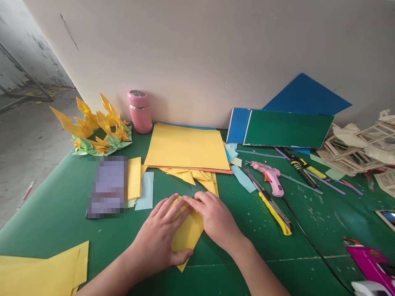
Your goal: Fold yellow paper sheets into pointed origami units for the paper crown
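Note:
A folded sheet of yellow paper (191,231) lies on the green table, with a point toward me and creases across it. My left hand (165,230) rests on its left side, fingers stretched out and thumb spread near the lower point. At the upper right edge of the paper is my right hand (217,218), its index finger pressed along the top and its other fingers curled. The right thumb is hidden. Both hands' fingertips come close together at the paper's top. Just beyond them lie folded yellow paper pieces (185,175), partly beneath a stack of yellow sheets (188,148).
A pink glue gun (267,174) and a yellow utility knife (274,211) lie to the right, near wooden stick models (354,148). A paper crown (98,127) and a pink flask (140,113) stand back left. More yellow sheets (46,267) lie front left.

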A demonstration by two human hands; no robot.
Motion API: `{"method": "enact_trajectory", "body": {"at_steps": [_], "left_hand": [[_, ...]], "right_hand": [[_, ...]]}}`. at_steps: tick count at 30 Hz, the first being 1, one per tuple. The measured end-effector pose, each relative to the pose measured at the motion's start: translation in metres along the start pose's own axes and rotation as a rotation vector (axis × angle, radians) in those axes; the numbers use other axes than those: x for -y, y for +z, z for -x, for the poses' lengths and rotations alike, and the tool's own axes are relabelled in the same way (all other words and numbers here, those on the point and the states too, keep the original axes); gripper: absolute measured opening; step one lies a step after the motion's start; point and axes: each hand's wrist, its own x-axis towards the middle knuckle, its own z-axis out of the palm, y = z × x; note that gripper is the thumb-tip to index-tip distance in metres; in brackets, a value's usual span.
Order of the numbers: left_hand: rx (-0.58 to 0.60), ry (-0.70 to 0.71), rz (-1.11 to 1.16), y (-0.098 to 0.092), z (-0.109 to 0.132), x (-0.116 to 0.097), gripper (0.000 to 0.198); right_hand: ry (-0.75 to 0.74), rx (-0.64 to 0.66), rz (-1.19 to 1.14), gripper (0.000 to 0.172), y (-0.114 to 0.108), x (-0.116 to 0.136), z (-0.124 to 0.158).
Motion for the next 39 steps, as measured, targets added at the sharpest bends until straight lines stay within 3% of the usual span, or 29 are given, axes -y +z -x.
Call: {"method": "enact_trajectory", "body": {"at_steps": [4,10,25,33,39], "left_hand": [[-0.081,0.010,-0.042,0.0022,0.0008,-0.0013,0.075],[-0.128,0.004,-0.039,-0.0003,-0.0013,-0.0050,0.067],[-0.085,-0.009,0.012,-0.0015,-0.0022,-0.0040,0.069],[-0.090,0.010,-0.027,-0.0005,-0.0017,-0.0035,0.072],[-0.028,0.033,-0.042,0.0016,-0.0017,-0.0012,0.078]], "right_hand": [[0.044,0.109,0.140,0.051,0.0030,0.0071,-0.0059],[0.095,0.146,0.152,0.055,0.0044,0.0106,-0.0069],[0.057,0.148,0.185,0.061,0.0052,0.0095,-0.0065],[0.063,0.115,0.161,0.056,0.0055,0.0084,-0.0061],[0.061,0.075,0.136,0.049,0.0053,0.0087,-0.0046]]}}
